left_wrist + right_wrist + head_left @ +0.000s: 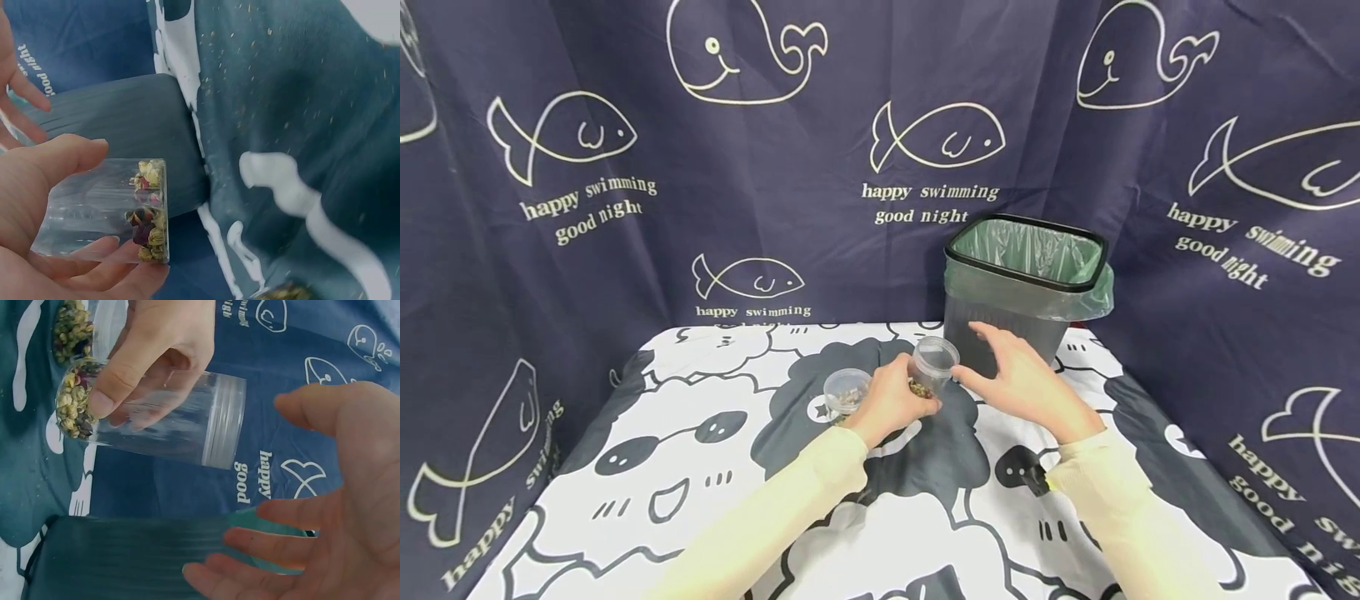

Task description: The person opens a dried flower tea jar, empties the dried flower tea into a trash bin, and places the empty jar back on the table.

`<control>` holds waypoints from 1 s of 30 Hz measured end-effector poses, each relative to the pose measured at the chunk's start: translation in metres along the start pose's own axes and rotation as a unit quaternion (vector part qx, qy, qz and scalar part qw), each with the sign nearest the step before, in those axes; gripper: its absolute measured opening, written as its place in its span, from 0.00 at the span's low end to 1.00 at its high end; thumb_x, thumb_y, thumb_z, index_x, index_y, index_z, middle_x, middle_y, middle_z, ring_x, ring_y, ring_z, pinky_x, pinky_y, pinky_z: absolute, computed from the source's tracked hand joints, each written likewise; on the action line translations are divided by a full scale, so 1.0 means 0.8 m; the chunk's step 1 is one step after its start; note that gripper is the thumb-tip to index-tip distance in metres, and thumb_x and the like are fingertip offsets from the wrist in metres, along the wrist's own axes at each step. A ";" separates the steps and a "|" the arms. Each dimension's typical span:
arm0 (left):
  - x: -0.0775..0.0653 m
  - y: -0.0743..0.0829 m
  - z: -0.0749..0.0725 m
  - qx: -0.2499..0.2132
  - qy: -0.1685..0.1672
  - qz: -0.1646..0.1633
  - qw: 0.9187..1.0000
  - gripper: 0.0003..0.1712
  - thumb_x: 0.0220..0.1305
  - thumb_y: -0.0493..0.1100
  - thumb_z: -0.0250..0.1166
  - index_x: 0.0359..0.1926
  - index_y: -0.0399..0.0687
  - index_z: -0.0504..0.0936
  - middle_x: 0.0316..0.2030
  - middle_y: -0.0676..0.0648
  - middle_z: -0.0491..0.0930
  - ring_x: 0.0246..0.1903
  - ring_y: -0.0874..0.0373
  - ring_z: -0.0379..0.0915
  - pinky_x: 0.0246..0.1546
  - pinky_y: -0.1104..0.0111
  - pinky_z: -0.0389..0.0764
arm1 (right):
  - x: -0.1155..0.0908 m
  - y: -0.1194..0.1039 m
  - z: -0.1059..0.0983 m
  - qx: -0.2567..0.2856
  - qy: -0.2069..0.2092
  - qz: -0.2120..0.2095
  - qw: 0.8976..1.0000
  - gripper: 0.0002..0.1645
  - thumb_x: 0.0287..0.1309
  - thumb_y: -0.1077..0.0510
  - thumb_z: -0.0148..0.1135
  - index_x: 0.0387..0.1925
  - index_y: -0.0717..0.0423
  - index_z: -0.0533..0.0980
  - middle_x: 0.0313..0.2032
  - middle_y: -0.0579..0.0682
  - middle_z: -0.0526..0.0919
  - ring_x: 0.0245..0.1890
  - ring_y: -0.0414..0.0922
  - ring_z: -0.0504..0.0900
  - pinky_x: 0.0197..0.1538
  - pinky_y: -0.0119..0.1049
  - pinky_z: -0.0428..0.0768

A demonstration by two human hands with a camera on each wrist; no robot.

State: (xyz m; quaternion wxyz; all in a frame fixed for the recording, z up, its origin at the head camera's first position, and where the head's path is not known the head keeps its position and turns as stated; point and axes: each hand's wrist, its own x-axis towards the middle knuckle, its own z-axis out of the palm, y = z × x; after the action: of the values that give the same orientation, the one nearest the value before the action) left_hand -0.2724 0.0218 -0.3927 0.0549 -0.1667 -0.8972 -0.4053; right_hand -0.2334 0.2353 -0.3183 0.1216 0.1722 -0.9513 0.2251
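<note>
Evidently holding stage: left grip (895, 402) curled round clear cylindrical plastic jar (934, 365) of yellowish dried buds (75, 411), near black-and-white tabletop (715, 467)'s far edge; my right grip (1024, 383) spread, empty, probably needed next.

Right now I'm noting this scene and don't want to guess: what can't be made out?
- Bottom of the bin: head view, hidden by its near side and bag.
- Second jar: right wrist view, cut off by the top edge.
- Some of the held jar's contents: right wrist view, behind the left hand.
- Flecks: left wrist view, too small to identify.
</note>
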 end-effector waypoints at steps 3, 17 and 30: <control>-0.003 0.003 -0.006 0.018 0.002 0.006 1.000 0.34 0.48 0.49 0.81 0.54 0.44 0.78 0.46 0.47 0.85 0.42 0.55 0.81 0.44 0.62 0.82 | 0.004 -0.005 0.002 0.002 0.011 -0.021 1.000 0.48 0.62 0.36 0.67 0.74 0.58 0.65 0.63 0.61 0.77 0.62 0.60 0.77 0.64 0.57 0.73; -0.001 0.027 -0.064 0.122 0.058 0.079 0.988 0.36 0.40 0.48 0.82 0.53 0.44 0.82 0.42 0.45 0.85 0.44 0.48 0.81 0.49 0.56 0.80 | 0.035 -0.044 -0.007 0.009 0.043 -0.061 0.997 0.38 0.60 0.38 0.69 0.65 0.52 0.74 0.44 0.50 0.82 0.39 0.46 0.83 0.47 0.44 0.78; 0.001 0.024 -0.119 0.115 0.068 0.050 0.990 0.38 0.43 0.47 0.83 0.57 0.43 0.81 0.49 0.41 0.81 0.50 0.43 0.74 0.51 0.54 0.77 | 0.082 -0.070 -0.002 0.072 0.052 -0.069 0.994 0.30 0.58 0.37 0.71 0.55 0.47 0.77 0.41 0.48 0.83 0.34 0.42 0.84 0.43 0.41 0.81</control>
State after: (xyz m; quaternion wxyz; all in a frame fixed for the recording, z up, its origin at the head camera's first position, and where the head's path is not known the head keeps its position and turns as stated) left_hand -0.2705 -0.0375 -0.3154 0.1548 -0.1762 -0.9225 -0.3064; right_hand -0.2718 0.1708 -0.2751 0.1734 0.2342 -0.9107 0.2926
